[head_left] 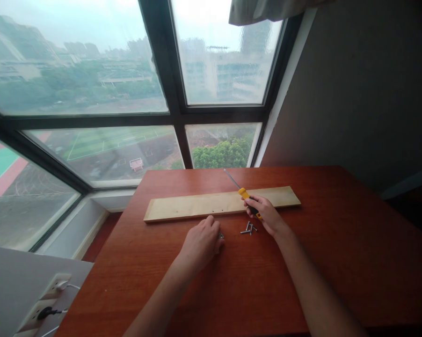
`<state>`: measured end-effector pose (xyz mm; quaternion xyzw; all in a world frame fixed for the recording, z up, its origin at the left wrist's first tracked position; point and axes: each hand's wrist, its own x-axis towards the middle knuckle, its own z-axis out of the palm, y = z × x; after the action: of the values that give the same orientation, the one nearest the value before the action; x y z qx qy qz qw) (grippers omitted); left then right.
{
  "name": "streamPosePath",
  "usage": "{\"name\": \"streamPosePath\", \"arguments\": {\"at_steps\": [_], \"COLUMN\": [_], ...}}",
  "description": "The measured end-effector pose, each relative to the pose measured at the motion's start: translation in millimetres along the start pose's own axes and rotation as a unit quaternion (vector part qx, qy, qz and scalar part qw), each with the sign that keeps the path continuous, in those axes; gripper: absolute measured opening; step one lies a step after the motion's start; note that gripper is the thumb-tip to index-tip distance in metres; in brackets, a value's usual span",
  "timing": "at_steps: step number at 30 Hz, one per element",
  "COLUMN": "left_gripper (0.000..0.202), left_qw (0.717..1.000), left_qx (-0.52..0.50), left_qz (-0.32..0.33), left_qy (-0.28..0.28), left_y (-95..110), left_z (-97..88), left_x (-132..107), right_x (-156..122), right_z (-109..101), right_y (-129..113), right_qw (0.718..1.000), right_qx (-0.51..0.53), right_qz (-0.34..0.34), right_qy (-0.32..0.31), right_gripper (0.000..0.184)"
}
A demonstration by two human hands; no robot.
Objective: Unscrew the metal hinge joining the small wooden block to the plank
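Note:
A long pale wooden plank (pixel 197 206) lies across the far part of a reddish-brown table (pixel 337 243). My right hand (pixel 265 214) is closed round the yellow and black handle of a screwdriver (pixel 244 193), whose metal shaft points up and left over the plank. My left hand (pixel 202 241) rests on the table just in front of the plank, fingers curled, with a small metal screw (pixel 221 236) showing at its fingertips. A little heap of loose screws (pixel 249 229) lies between the two hands.
Large windows with dark frames (pixel 176 117) stand behind the table. A grey wall (pixel 365 84) is on the right. At lower left a white surface carries a power socket (pixel 44 311) with a plugged cable. A gap separates the table's left edge from the window sill.

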<state>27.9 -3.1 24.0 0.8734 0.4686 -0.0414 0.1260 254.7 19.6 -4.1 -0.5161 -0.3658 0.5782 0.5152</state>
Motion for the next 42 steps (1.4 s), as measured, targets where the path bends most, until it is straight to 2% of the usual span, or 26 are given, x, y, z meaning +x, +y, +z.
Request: {"name": "streamPosePath", "arguments": {"at_steps": [10,24,29,34,38,42], "left_gripper": [0.011,0.022,0.019,0.018,0.017,0.017], "left_qw": [1.0,0.999,0.998,0.997,0.997,0.997], "left_qx": [-0.014,-0.025,-0.016,-0.026,-0.023,-0.011], "left_qz": [0.012,0.045,0.061,0.054,0.052,0.041], "left_qy": [0.005,0.008,0.007,0.056,0.054,0.067], "left_y": [3,1,11,17,21,23], "left_z": [-3.8,0.3,-5.9,2.0,8.1,8.7], "left_x": [-1,1,13,34,45,45], "right_x": [0,1,1,1,1,2], "right_z": [0,0,0,1,2,3], "right_y": [1,1,1,1,0,1], "right_qw": [1.0,1.0,1.0,1.0,1.0,1.0], "right_qx": [0.001,0.0,0.001,0.0,0.0,0.002], "right_qz": [-0.001,-0.003,-0.004,-0.004,-0.004,-0.006], "right_qy": [-0.002,-0.002,-0.002,-0.001,-0.002,-0.001], "right_gripper": [0.031,0.03,0.03,0.03,0.031,0.031]}}
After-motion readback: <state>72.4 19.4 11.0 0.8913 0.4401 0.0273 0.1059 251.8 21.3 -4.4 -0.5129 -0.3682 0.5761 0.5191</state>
